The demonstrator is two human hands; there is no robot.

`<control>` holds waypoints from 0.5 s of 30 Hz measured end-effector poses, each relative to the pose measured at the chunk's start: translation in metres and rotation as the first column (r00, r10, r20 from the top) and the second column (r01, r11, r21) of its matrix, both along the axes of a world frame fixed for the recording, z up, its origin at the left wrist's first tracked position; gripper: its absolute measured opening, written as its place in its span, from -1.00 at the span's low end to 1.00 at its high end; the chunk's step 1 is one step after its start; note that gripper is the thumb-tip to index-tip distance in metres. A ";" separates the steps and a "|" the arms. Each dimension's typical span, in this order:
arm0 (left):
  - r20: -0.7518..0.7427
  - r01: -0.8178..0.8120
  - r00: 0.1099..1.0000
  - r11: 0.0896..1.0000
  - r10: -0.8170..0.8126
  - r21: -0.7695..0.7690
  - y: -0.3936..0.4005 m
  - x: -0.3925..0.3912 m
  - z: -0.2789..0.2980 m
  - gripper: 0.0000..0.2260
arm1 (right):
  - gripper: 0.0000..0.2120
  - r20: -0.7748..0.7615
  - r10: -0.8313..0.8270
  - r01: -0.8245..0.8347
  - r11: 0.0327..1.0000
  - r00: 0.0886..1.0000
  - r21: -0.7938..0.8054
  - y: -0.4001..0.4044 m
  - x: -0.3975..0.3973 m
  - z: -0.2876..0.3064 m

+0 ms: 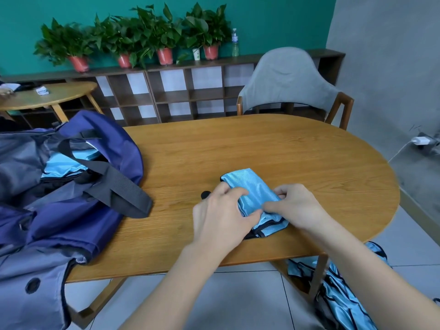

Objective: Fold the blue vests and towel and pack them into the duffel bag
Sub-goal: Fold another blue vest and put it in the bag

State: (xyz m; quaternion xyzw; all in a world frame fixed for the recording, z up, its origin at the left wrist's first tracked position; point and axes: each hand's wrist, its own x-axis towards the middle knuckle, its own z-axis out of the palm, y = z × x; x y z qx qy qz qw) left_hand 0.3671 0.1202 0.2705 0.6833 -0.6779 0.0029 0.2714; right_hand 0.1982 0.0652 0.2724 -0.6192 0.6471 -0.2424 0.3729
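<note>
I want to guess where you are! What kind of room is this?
Probably an office lounge or meeting room: a wooden table, an armchair, and a low shelf topped with potted plants.

A folded blue vest (253,196) is held on the table (297,151) by both hands: its left edge is gripped by the left hand (222,216), its right edge pinched by the right hand (297,207). The open duffel bag (59,186) is seen at the table's left end, with folded blue cloth (64,166) inside. More vests (342,298) are heaped below the table's right edge, and a chair (290,82) stands at the far side.
</note>
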 end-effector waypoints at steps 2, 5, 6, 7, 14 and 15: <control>-0.102 0.064 0.992 0.996 -0.070 -0.056 -0.007 0.008 -0.004 -0.55 | -0.87 0.173 0.039 -0.038 0.999 0.984 -0.010 0.001 -0.002 0.001; -0.356 0.122 0.927 0.992 -0.121 -0.020 -0.016 0.025 0.000 -0.71 | -0.79 0.455 0.132 -0.127 0.991 0.880 -0.041 0.003 -0.004 0.007; -0.456 0.150 0.880 0.989 -0.131 0.005 -0.018 0.031 0.005 -0.77 | -0.78 0.534 0.148 -0.156 0.987 0.833 -0.030 0.004 -0.006 0.009; -0.556 0.192 0.817 0.981 -0.152 0.015 -0.021 0.038 0.010 -0.80 | -0.77 0.599 0.153 -0.185 0.983 0.786 -0.009 0.004 -0.008 0.011; -0.780 0.542 0.570 0.832 -0.260 0.119 -0.024 0.060 0.013 -0.87 | -0.67 0.705 0.153 -0.305 0.948 0.693 0.094 0.003 -0.019 0.016; -0.753 0.520 0.607 0.843 -0.255 0.135 -0.023 0.059 0.012 -0.87 | -0.66 0.712 0.129 -0.280 0.955 0.690 0.098 0.003 -0.018 0.015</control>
